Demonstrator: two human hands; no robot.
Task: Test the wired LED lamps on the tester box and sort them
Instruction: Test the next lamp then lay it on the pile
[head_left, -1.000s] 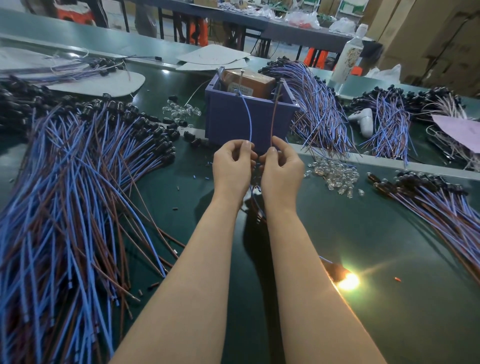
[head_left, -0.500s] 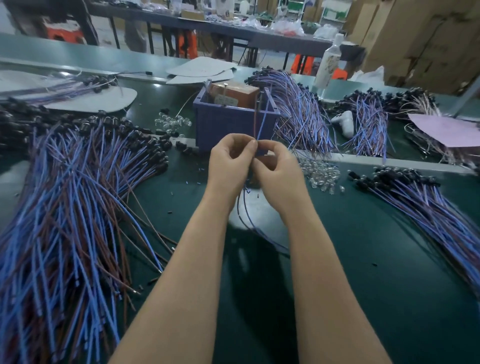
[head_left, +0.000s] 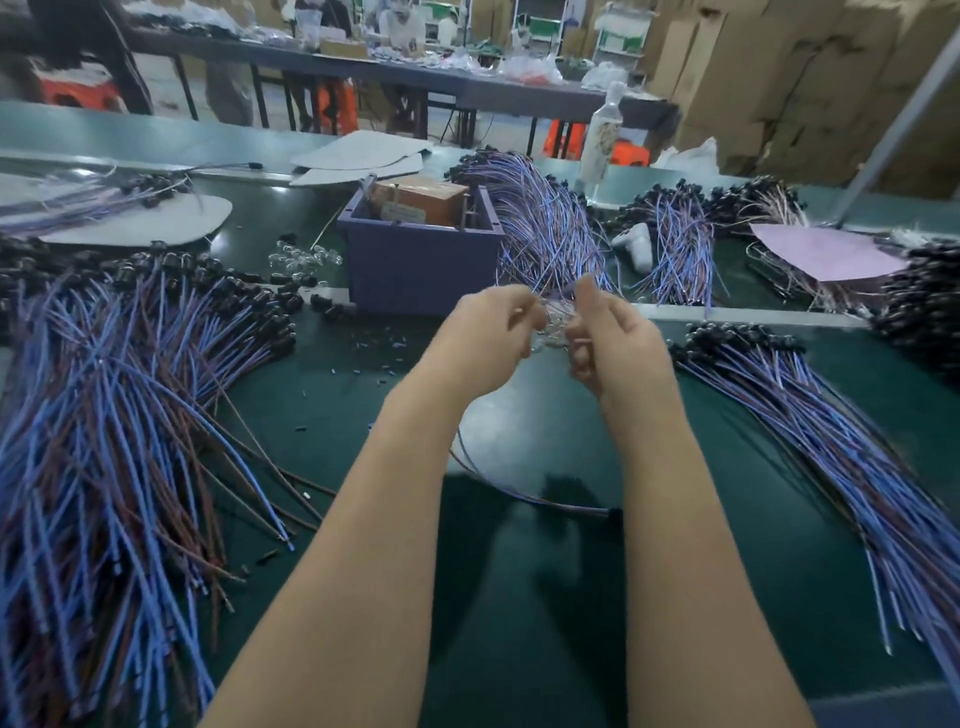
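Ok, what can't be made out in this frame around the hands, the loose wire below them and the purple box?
Head view: whether the left hand and right hand pinch anything is lost to motion blur and curled fingers.
The wire below them: its end disappears at the right forearm; any lamp there is hidden.
The tester box: its front wall hides the contacts.
The left wire pile: cut off by the frame edges.

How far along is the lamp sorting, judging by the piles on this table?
Probably done: the neat pile on the right and the bundles beside the tester box, though nothing marks them as tested. In hand: the left hand and right hand pinch one wired lamp, its wires trailing onto the table. Left: likely the big heap on the left, so much remains.
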